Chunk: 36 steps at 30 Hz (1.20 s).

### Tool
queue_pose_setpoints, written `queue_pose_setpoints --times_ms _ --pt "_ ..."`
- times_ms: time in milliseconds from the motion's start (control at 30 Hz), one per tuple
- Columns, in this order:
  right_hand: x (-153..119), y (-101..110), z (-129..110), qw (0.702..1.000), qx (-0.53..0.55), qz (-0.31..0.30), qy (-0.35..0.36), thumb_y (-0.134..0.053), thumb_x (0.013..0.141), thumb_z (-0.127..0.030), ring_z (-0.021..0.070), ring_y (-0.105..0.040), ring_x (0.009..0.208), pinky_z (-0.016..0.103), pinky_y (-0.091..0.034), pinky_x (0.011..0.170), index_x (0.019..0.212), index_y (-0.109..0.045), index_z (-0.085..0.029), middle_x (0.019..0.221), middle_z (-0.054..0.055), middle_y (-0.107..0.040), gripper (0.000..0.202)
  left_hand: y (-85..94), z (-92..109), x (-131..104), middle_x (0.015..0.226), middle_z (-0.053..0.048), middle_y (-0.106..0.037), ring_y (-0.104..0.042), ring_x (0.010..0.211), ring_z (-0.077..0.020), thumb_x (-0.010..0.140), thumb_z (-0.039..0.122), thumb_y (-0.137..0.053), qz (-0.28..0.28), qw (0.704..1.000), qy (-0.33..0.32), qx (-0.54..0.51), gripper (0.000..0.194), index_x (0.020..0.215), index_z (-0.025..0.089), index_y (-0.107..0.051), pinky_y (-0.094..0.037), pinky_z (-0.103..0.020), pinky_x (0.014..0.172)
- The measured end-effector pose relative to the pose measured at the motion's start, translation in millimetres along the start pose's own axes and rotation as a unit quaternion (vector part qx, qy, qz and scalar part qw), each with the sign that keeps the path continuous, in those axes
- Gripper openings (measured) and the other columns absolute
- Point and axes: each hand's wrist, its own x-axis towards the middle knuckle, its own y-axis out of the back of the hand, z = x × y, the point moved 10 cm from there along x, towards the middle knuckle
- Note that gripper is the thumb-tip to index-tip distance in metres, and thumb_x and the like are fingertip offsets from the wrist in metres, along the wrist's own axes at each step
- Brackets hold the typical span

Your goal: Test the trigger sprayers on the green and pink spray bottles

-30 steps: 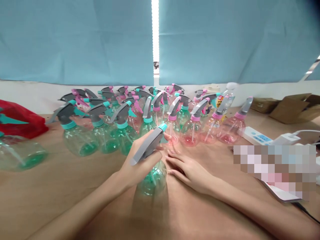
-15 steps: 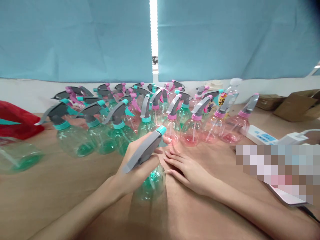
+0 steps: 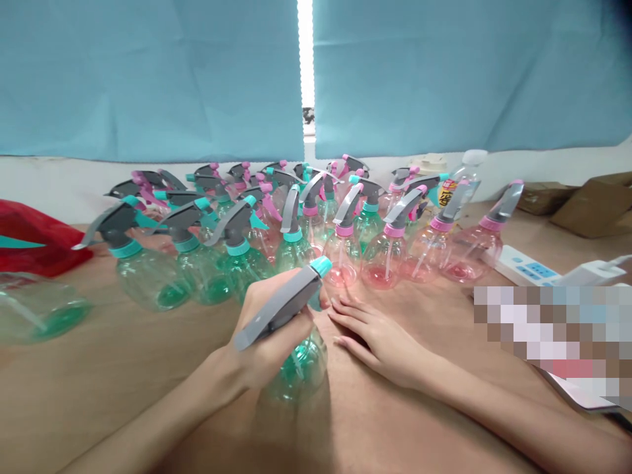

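Note:
My left hand (image 3: pixel 269 329) is wrapped round the neck of a green spray bottle (image 3: pixel 301 365), whose grey trigger head with a teal nozzle points up and to the right. The bottle's clear green body shows beneath my fingers, over the brown table (image 3: pixel 192 408). Just to the right, my right hand (image 3: pixel 380 336) lies palm down on the table, fingers spread and holding nothing. Beyond my hands stand green spray bottles (image 3: pixel 247 263) with teal collars and pink spray bottles (image 3: pixel 382 263) with pink collars.
A red bag (image 3: pixel 39 237) and another green bottle (image 3: pixel 44 309) are at the left. On the right are a white power strip (image 3: pixel 528 266), a brown paper package (image 3: pixel 592 204), a capped clear bottle (image 3: pixel 467 174) and a partly blurred-out device (image 3: pixel 573 388). A blue curtain (image 3: pixel 148 79) hangs behind.
My left hand and its bottle's trigger head sit slightly lower, with the head turned a little. The view has shifted slightly. My right hand still rests on the table.

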Motion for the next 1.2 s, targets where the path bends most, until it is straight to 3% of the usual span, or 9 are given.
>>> queue_pose_setpoints --times_ms 167,333,567,800,1000,1200 --pt "-0.2 0.4 -0.1 1.000 -0.002 0.000 -0.003 -0.042 0.099 -0.041 0.0282 -0.041 0.137 0.049 -0.034 0.114 0.136 -0.053 -0.011 0.144 0.011 -0.048 0.050 4.9 1.8 -1.2 0.063 0.002 -0.055 -0.052 0.056 -0.0142 0.071 0.023 -0.051 0.027 0.998 0.009 -0.052 0.007 0.073 0.020 -0.057 -0.048 -0.026 0.057" --pt "-0.3 1.1 -0.7 1.000 -0.004 0.003 -0.002 -0.041 0.099 -0.042 0.0286 -0.041 0.137 0.049 -0.035 0.113 0.136 -0.054 -0.011 0.144 0.012 -0.049 0.050 1.3 -1.6 -0.4 0.065 0.003 -0.052 -0.054 0.062 -0.0141 0.074 0.020 -0.052 0.039 0.994 0.033 -0.101 0.017 0.088 0.020 -0.061 -0.051 -0.027 0.066" --pt "0.0 3.5 -2.7 1.000 0.001 0.011 0.000 -0.043 0.098 -0.040 0.0295 -0.042 0.135 0.049 -0.036 0.112 0.134 -0.055 -0.011 0.142 0.012 -0.051 0.048 -1.8 0.8 2.3 0.061 0.006 -0.047 -0.038 0.049 -0.0105 0.073 0.017 -0.049 0.028 0.996 0.022 -0.087 0.034 0.103 0.020 -0.062 -0.040 -0.023 0.053" --pt "-0.5 2.8 -1.0 1.000 0.012 0.013 -0.004 -0.045 0.098 -0.040 0.0293 -0.041 0.136 0.050 -0.035 0.112 0.135 -0.054 -0.012 0.143 0.013 -0.050 0.048 -2.3 -1.2 1.8 0.065 0.004 -0.055 -0.044 0.053 -0.0121 0.073 0.019 -0.049 0.025 0.994 0.039 -0.095 0.033 0.104 0.021 -0.061 -0.041 -0.025 0.055" --pt "0.2 3.0 -1.1 1.000 0.014 0.010 -0.005 -0.045 0.098 -0.040 0.0291 -0.041 0.136 0.050 -0.035 0.113 0.135 -0.055 -0.011 0.142 0.013 -0.051 0.048 -2.6 -3.5 1.8 0.058 0.006 -0.046 -0.043 0.052 -0.0127 0.074 0.020 -0.049 0.022 0.995 0.041 -0.090 0.032 0.104 0.022 -0.061 -0.037 -0.024 0.052" --pt "0.1 3.5 -1.9 1.000 0.023 0.011 -0.002 -0.045 0.098 -0.040 0.0292 -0.041 0.136 0.051 -0.035 0.113 0.135 -0.054 -0.011 0.143 0.013 -0.050 0.048 -2.1 0.6 -0.6 0.066 0.003 -0.054 -0.050 0.058 -0.0141 0.077 0.023 -0.050 0.027 0.994 0.058 -0.085 0.029 0.104 0.020 -0.061 -0.039 -0.026 0.055"
